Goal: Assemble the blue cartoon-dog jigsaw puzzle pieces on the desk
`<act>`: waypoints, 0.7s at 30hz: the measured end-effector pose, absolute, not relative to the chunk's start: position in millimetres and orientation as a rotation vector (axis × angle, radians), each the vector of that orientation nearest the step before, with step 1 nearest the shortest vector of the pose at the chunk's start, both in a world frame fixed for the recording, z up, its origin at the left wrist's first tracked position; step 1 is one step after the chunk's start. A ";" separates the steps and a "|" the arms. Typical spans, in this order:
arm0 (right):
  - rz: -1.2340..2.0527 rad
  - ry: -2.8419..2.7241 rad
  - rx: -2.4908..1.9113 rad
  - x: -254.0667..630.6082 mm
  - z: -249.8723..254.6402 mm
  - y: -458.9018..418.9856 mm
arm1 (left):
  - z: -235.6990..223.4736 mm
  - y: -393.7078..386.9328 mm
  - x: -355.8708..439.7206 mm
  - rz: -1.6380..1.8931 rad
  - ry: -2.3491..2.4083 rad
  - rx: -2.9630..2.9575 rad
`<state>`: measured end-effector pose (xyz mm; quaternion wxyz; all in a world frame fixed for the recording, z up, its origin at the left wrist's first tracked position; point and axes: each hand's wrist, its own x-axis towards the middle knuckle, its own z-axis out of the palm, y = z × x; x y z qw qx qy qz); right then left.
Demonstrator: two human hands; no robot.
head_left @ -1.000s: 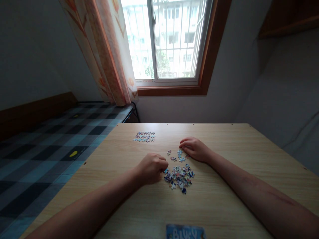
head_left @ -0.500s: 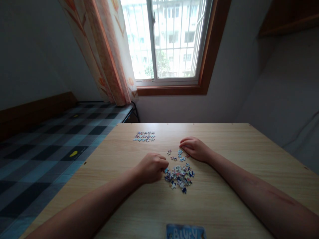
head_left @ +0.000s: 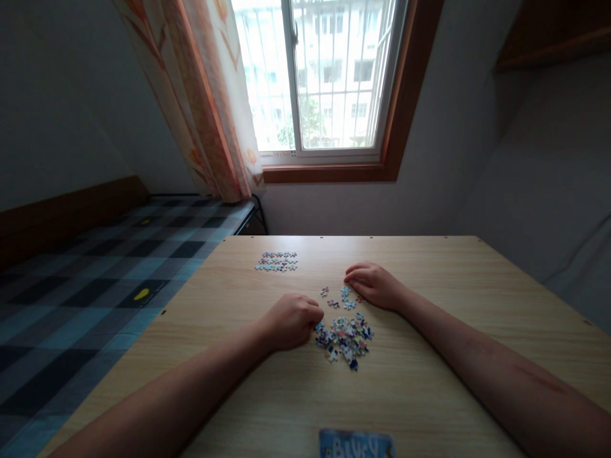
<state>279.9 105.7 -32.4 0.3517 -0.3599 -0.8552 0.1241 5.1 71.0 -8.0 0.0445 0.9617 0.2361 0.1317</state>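
Observation:
My left hand [head_left: 296, 321] is closed in a pinch at the left edge of a heap of jigsaw puzzle pieces [head_left: 346, 340]. A light-blue puzzle piece [head_left: 319, 326] shows at its fingertips. Farther back, my right hand [head_left: 375, 284] lies on the table, fingers loosely stretched to the left and holding nothing that I can see. Beside its fingers are several loose light-blue pieces [head_left: 348, 298]. Two small reddish clusters of pieces [head_left: 333, 304] lie between the hands. Joined or closely set pieces form rows [head_left: 277, 261] at the back left.
A blue box or card lettered "BLUEY" [head_left: 356, 444] lies at the near edge of the wooden table [head_left: 214, 407]. A bed with a checked cover [head_left: 95, 286] stands to the left. Beyond the table are a curtain [head_left: 205, 108] and a barred window [head_left: 334, 83].

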 end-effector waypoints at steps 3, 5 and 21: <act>0.320 -2.211 -0.933 280.0 -33.3 106.2 | -8.7 71.1 5.3 0.413 0.717 2.925; 0.321 -2.214 -0.931 280.0 -33.7 106.4 | -9.2 71.4 5.3 0.414 0.714 2.925; 0.317 -2.216 -0.940 280.1 -33.1 106.1 | -10.3 71.7 5.0 0.430 0.715 2.888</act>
